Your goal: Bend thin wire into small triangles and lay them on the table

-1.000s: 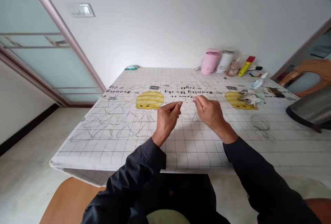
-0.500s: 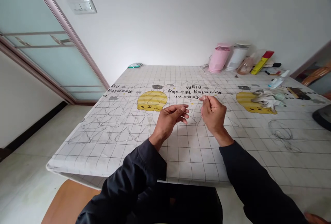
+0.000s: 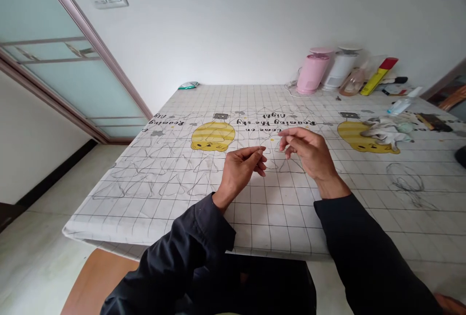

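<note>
Wire, really fine stuff, is bent into loose loops [image 3: 173, 186] all over the left part of this checked tablecloth [image 3: 276, 230], with a messier tangle [image 3: 406, 179] lying over to the right. Left hand [image 3: 240, 169] is up over the cloth, thumb and index tips pinched together, other fingers curled under; honestly can't tell if there's a strand in that pinch, too thin to see. Right hand [image 3: 313, 157] is just beside it, not touching, fingers loosely bent and partly spread, nothing I can make out in them. Crumpled pale cloth [image 3: 388, 130] sits beyond the tangle, pink cylinder [image 3: 313, 73] back by the wall.
</note>
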Demonstrator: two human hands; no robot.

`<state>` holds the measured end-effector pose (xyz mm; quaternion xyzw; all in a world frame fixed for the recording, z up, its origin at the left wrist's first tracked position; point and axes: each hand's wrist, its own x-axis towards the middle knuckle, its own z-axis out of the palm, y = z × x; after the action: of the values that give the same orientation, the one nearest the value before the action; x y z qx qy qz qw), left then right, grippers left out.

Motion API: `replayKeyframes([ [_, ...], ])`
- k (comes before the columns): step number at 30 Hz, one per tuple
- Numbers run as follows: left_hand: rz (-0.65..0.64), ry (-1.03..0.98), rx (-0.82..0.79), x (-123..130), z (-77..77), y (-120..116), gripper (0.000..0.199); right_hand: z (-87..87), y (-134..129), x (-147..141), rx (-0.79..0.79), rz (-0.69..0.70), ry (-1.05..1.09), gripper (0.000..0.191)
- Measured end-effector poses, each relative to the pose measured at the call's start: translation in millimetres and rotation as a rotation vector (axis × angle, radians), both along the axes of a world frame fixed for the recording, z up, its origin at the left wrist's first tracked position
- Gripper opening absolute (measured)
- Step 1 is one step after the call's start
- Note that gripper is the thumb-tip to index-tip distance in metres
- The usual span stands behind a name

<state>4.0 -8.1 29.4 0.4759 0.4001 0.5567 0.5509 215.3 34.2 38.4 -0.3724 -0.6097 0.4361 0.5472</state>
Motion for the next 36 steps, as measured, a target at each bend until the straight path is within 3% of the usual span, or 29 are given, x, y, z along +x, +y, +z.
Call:
replayKeyframes([
  [5,-0.076,0.129,0.009,-2,-1.9,-4,0.026,-2.0,3,6,-0.036,0.247,-0.151,0.033],
  [14,-0.064,0.223,-0.026,-3,-4.2,-3,0.02,-8.2,0,-2,0.115,0.068,-0.32,0.015],
  [23,0.17,0.43,0.156,-4,-20.9,-3,0.016,-15.8,-1,-7,0.508,-0.017,-0.624,0.023],
  [30,0.254,0.708,0.251,-4,-20.7,-1,0.022,-21.1,-3,-10,0.685,0.02,-0.74,0.026],
  [36,0.256,0.723,0.184,0,-19.3,-4,0.027,-17.9,-11,-11,0.637,0.098,-0.801,0.031],
])
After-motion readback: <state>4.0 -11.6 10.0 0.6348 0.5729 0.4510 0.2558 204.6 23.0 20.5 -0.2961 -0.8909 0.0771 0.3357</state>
